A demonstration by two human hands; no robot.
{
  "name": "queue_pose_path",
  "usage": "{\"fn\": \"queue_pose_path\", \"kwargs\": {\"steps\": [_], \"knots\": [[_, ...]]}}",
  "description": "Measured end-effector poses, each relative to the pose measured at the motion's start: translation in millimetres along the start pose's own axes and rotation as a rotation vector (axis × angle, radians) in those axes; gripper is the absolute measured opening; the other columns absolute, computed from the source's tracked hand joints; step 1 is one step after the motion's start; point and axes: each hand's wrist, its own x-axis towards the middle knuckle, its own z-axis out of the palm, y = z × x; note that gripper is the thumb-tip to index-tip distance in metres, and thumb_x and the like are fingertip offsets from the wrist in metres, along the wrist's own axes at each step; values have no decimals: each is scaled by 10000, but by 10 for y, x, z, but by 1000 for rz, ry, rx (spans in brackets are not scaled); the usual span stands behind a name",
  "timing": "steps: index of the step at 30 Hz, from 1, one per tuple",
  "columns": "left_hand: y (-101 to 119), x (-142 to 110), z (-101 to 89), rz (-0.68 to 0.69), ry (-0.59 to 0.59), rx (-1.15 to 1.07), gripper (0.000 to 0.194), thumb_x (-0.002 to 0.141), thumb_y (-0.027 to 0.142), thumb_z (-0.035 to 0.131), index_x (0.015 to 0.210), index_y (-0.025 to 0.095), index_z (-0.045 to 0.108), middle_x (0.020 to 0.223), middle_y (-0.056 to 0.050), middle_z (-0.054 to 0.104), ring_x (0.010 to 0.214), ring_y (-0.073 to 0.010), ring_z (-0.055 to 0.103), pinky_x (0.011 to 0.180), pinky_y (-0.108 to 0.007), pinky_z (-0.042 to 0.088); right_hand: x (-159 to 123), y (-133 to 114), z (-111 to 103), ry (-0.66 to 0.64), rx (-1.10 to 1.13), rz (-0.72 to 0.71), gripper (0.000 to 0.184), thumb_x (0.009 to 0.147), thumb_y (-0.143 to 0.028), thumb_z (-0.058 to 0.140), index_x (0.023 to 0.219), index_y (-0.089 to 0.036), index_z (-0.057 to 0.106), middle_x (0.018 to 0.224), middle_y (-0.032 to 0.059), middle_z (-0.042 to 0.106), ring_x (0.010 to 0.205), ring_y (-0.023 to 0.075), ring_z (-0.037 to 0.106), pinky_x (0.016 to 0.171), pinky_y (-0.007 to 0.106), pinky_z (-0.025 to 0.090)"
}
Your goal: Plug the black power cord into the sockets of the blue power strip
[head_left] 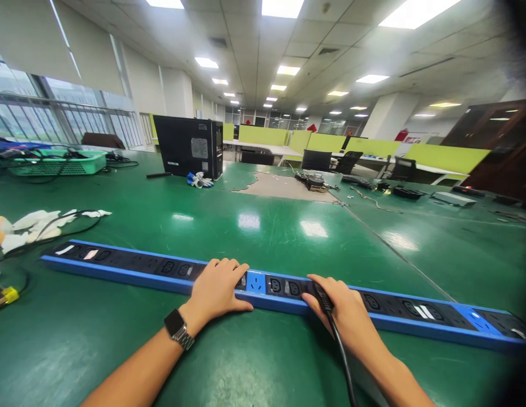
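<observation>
My L hand (218,287) clamps across the blue-edged power strip (256,282), approx. mid-length, which lies flat on green table (263,237). My R hand (345,311) grips a black plug (323,298) w/ cable (341,353) at the sockets (293,288). Step, I judge: plugging or unplugging, can't tell which. Next move calls for straight wrist, strip held firm.

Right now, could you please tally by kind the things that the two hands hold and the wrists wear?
Long blue-and-black power strip: 1
Black plug with cord: 1
Square-faced watch with metal band: 1
Total: 3
</observation>
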Motion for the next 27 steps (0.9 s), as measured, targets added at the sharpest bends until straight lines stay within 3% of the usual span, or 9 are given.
{"fn": "queue_pose_path", "kwargs": {"steps": [3, 5, 7, 9, 12, 17, 21, 24, 27], "knots": [[2, 8, 0, -19, 8, -18, 759, 601, 643, 751, 1207, 232, 551, 1054, -44, 643, 955, -259, 574, 853, -388, 390, 125, 98, -219, -140, 310, 88, 492, 786, -483, 520, 1209, -252, 622, 935, 57, 690, 862, 227, 621, 825, 388, 481], [4, 15, -1, -32, 3, -25, 759, 590, 642, 757, 1198, 235, 556, 1052, -43, 643, 954, -260, 574, 855, -390, 387, 323, 40, -306, -166, 440, 240, 437, 808, -430, 432, 1088, -210, 685, 975, 81, 707, 893, 222, 644, 816, 350, 494], [7, 19, -6, -32, -7, -28, 758, 587, 636, 762, 1199, 238, 555, 1057, -44, 643, 959, -261, 570, 861, -392, 384, 550, -139, -283, -269, 301, 270, 434, 846, -409, 363, 958, -178, 713, 980, 107, 714, 931, 225, 645, 818, 327, 490], [13, 21, -13, -31, -13, -39, 755, 593, 631, 762, 1206, 243, 551, 1067, -46, 641, 972, -261, 563, 870, -390, 380, 715, -372, -171, -424, -74, 225, 497, 903, -426, 289, 847, -174, 713, 910, 122, 717, 867, 235, 654, 770, 338, 480], [28, 27, -20, -67, -24, -84, 758, 582, 619, 775, 1207, 252, 553, 1077, -38, 635, 981, -254, 557, 876, -385, 380, 771, -638, 10, -449, -233, 236, 525, 930, -433, 287, 780, -156, 708, 888, 164, 712, 851, 280, 665, 739, 377, 468], [58, 64, -9, -155, -35, -155, 795, 499, 580, 832, 1180, 258, 577, 1073, -40, 628, 974, -259, 561, 884, -395, 390, 708, -676, 149, -337, -384, 138, 509, 926, -488, 346, 793, -145, 698, 837, 176, 705, 858, 298, 665, 742, 395, 477], [91, 66, -18, -165, -49, -152, 753, 504, 534, 835, 1157, 250, 588, 1071, -59, 628, 982, -288, 566, 898, -444, 398, 633, -395, 147, -121, 133, 170, 591, 898, -590, 328, 704, -161, 684, 784, 142, 709, 778, 263, 669, 714, 384, 516], [147, 50, -29, -147, -25, -132, 746, 561, 501, 810, 1211, 239, 554, 1132, -83, 616, 1048, -310, 554, 966, -497, 364, 334, -46, 16, 131, 584, 202, 523, 881, -586, 385, 893, -184, 719, 948, 109, 730, 841, 237, 682, 746, 355, 546], [263, 79, -30, -151, -38, -104, 801, 571, 525, 801, 1249, 200, 525, 1176, -128, 606, 1121, -340, 529, 1028, -541, 310, -39, 224, -150, 51, 400, 51, 403, 804, -514, 589, 1098, -258, 693, 1159, 84, 682, 1042, 258, 642, 872, 368, 530]]}}
